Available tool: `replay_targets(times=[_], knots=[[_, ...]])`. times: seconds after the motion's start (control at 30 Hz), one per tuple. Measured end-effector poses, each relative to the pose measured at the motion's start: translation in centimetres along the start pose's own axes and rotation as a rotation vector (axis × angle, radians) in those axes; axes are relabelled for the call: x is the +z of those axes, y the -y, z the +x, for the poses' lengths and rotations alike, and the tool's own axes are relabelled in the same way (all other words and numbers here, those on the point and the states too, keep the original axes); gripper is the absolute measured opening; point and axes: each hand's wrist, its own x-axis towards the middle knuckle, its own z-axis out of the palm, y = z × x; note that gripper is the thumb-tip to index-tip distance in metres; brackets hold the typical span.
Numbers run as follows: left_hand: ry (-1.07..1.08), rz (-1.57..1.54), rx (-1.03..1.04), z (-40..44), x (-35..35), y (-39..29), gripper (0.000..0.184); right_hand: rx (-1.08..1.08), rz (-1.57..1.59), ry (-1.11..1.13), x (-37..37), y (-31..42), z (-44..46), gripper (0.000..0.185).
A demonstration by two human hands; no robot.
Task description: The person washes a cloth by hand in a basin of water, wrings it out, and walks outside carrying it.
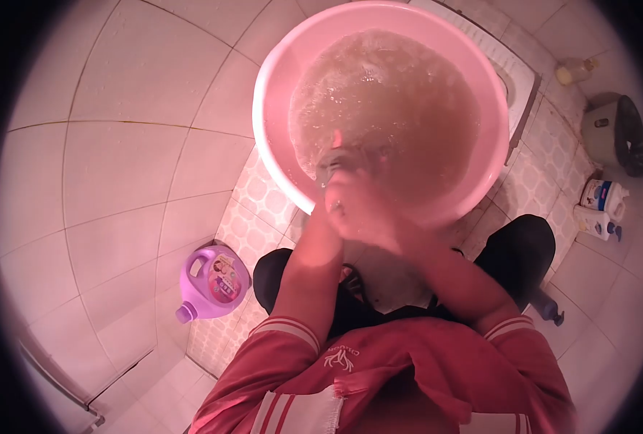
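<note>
A large pink basin [265, 145] holds cloudy brownish water [423, 116] with foam and ripples. Over its near edge my two hands are pressed together, somewhat blurred. My right hand [368, 206] lies across the front, fingers closed. My left hand [334, 195] is mostly covered by it, also closed. Between them and down to the water, a wet greyish cloth [330, 160] is gripped; its lower part is hard to make out in the murky water. A small reddish piece [337, 137] shows at the water surface just beyond it.
A purple detergent jug [216, 282] stands on the patterned floor at left, beside the tiled wall [130, 159]. At right are a grey bin [611, 134], white bottles [602, 202] and a dark pump bottle [546, 305]. My knees flank the basin's near side.
</note>
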Motion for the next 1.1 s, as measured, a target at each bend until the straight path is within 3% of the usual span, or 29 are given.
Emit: replay_targets(times=[0.13,0.2,0.37,0.43,0.5,0.53,0.6,0.63,0.67,0.73,0.77,0.83,0.9,0.97,1.03,1.07,1.1], knots=[[0.09,0.029,0.143,-0.9,0.7,0.8,0.067,0.141,-0.012,-0.09,2.6,0.5,-0.8,0.012],[0.04,0.075,0.213,-0.4,-0.4,1.2,0.068,0.078,-0.288,-0.284,4.8,-2.6,0.0,0.013],[-0.217,0.353,0.403,3.9,-7.2,1.4,0.071,0.073,-0.413,-0.165,4.4,-9.2,2.4,0.018],[-0.227,0.38,0.412,5.0,-7.2,1.0,0.071,0.318,-0.317,-0.229,1.1,-9.5,3.5,0.02],[-0.397,0.336,0.171,4.4,-3.9,-0.3,0.032,0.383,-0.21,-0.274,-0.1,-14.0,3.8,0.023],[-0.391,0.338,0.168,3.9,-3.0,-1.0,0.032,0.444,-0.098,-0.31,-0.2,-16.2,3.2,0.027],[-0.604,0.694,0.222,2.8,-1.4,-2.4,0.032,0.431,-0.249,-0.342,0.6,-19.0,1.4,0.027],[-0.727,1.037,0.204,1.9,-0.3,-2.7,0.04,0.419,-0.391,-0.37,1.0,-20.0,0.5,0.028],[-0.732,1.038,0.204,1.8,-1.8,-3.0,0.04,0.419,-0.387,-0.368,0.9,-20.6,-0.7,0.028],[-0.731,1.988,0.297,1.5,-4.2,-3.1,0.047,0.393,-0.457,-0.014,0.8,-21.4,-2.8,0.028],[-0.813,2.111,0.215,-1.0,0.9,-2.5,0.038,0.394,-0.454,-0.011,0.5,-21.0,-2.6,0.028],[-0.88,2.229,0.284,-1.6,3.3,-2.8,0.035,0.445,-0.72,0.339,-1.7,-19.8,-1.6,0.032],[-0.951,2.343,0.344,-2.5,5.1,-3.3,0.033,0.356,-0.79,0.339,-2.9,-20.5,-0.6,0.034],[-1.084,2.334,0.529,-3.0,6.8,-4.8,0.033,0.26,-0.86,0.335,-4.4,-20.8,-0.3,0.035],[-1.191,2.196,0.556,-2.9,5.5,-6.1,0.033,0.713,-0.015,-0.022,-6.2,-20.6,0.0,0.04],[-1.285,2.057,0.584,-3.0,5.1,-6.6,0.033,0.705,-0.017,-0.02,-6.6,-21.5,-0.3,0.04],[-1.264,2.005,0.416,-3.1,4.7,-7.0,0.037,0.759,0.083,-0.112,-7.1,-22.4,-0.4,0.042]])
